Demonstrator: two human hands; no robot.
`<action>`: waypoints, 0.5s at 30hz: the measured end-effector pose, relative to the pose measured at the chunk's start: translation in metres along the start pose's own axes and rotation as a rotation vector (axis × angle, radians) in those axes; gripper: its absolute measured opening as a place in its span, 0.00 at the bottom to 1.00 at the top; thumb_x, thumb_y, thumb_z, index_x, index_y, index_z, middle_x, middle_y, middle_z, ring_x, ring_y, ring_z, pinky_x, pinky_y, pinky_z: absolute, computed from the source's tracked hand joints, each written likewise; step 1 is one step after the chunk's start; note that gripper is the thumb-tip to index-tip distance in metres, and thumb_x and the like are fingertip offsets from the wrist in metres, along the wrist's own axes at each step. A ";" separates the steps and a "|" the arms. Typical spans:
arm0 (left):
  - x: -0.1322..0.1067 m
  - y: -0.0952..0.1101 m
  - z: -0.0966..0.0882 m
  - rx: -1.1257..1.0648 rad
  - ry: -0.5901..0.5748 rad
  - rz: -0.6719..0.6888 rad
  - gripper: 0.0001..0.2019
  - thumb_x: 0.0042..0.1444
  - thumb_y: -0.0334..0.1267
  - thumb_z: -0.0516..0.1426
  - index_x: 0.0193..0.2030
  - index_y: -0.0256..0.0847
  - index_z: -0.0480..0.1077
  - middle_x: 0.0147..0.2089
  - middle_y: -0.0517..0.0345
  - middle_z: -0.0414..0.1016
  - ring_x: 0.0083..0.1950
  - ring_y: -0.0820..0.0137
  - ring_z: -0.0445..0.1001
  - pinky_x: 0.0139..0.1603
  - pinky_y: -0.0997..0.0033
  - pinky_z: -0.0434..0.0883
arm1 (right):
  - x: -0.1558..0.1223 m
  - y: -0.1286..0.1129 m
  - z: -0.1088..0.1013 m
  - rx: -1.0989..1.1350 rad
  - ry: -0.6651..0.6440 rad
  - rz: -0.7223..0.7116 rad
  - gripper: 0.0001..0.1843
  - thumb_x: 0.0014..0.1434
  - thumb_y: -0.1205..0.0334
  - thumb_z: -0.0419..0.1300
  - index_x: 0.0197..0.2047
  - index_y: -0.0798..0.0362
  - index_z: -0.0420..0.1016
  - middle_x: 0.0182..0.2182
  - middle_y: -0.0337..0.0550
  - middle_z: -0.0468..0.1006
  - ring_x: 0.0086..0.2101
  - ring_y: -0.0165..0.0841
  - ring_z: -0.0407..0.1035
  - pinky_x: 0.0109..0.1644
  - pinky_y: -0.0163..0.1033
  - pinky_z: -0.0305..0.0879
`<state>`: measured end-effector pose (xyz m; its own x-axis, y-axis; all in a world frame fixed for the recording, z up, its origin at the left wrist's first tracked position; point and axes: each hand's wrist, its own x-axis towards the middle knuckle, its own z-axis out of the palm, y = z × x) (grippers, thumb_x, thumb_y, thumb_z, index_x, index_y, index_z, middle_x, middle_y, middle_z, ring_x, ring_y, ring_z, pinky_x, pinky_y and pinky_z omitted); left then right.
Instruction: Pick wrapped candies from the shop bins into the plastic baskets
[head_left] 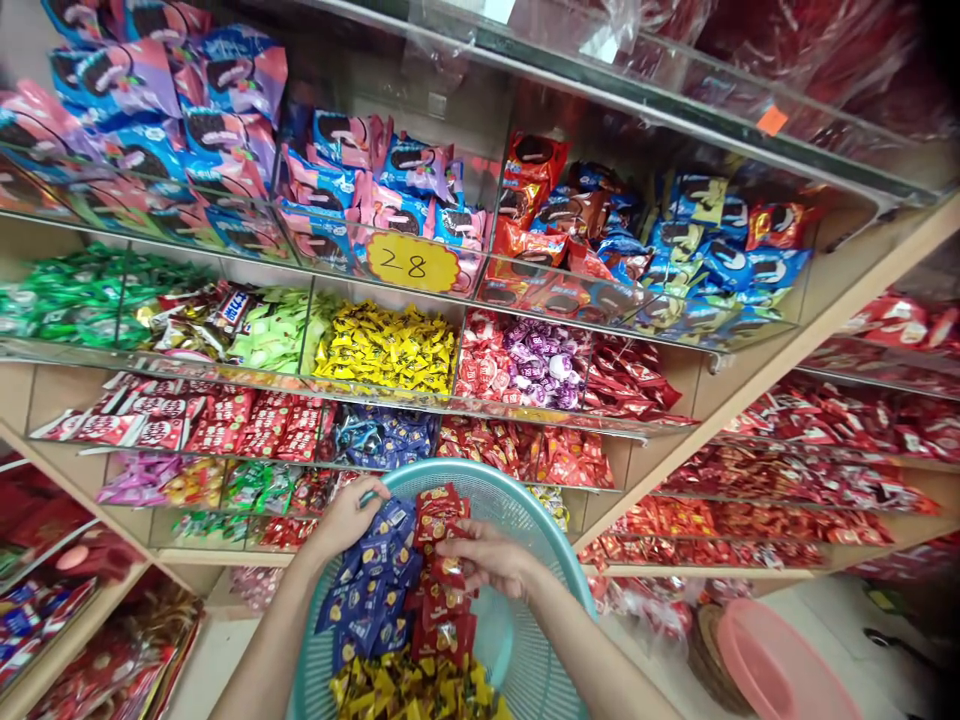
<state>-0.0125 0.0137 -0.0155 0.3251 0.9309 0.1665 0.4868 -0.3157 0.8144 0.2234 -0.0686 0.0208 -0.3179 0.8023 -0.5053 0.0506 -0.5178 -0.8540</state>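
A teal plastic basket (551, 530) is below me, in front of the shelves. Inside it lie blue candy packets (371, 590) on the left, red candy packets (442, 625) in the middle and yellow-wrapped candies (405, 690) at the near side. My left hand (349, 520) is at the basket's left rim, beside the blue packets. Its fingers curl inward, and their tips are partly hidden, so what they grip is unclear. Over the red packets, my right hand (487, 558) has its thumb and fingers closed on a red packet.
Glass-fronted shelves rise ahead, with yellow candies (386, 350), green candies (67, 295) and blue-pink snack packs (225, 140). A yellow price tag (412, 262) reads 28. More shelves of red packets (825, 420) stand right. A pink basin (780, 665) sits on the floor.
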 end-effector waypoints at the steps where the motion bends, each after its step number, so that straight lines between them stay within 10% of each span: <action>1: 0.000 0.000 0.000 0.005 0.006 0.001 0.09 0.50 0.35 0.49 0.31 0.42 0.69 0.38 0.56 0.73 0.45 0.65 0.70 0.49 0.66 0.64 | 0.005 0.000 0.005 -0.025 0.021 -0.037 0.28 0.38 0.52 0.68 0.43 0.51 0.71 0.33 0.39 0.76 0.26 0.29 0.69 0.26 0.34 0.67; 7: -0.001 0.001 0.000 0.037 0.043 0.015 0.09 0.52 0.39 0.50 0.32 0.42 0.71 0.51 0.52 0.68 0.57 0.62 0.63 0.58 0.63 0.59 | 0.028 -0.015 0.018 -0.320 0.144 -0.363 0.22 0.35 0.53 0.69 0.34 0.53 0.75 0.27 0.36 0.76 0.29 0.31 0.68 0.32 0.34 0.65; 15: -0.008 0.009 -0.010 -0.066 -0.113 0.021 0.15 0.55 0.46 0.52 0.44 0.47 0.73 0.60 0.54 0.61 0.63 0.61 0.55 0.64 0.58 0.52 | 0.059 -0.031 0.027 -0.616 0.136 -0.374 0.16 0.35 0.54 0.68 0.19 0.55 0.68 0.16 0.28 0.60 0.21 0.23 0.53 0.24 0.30 0.50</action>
<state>-0.0187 0.0049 -0.0036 0.4263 0.8961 0.1234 0.4258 -0.3192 0.8466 0.1777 -0.0128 0.0211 -0.2998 0.9433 -0.1427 0.4973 0.0269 -0.8671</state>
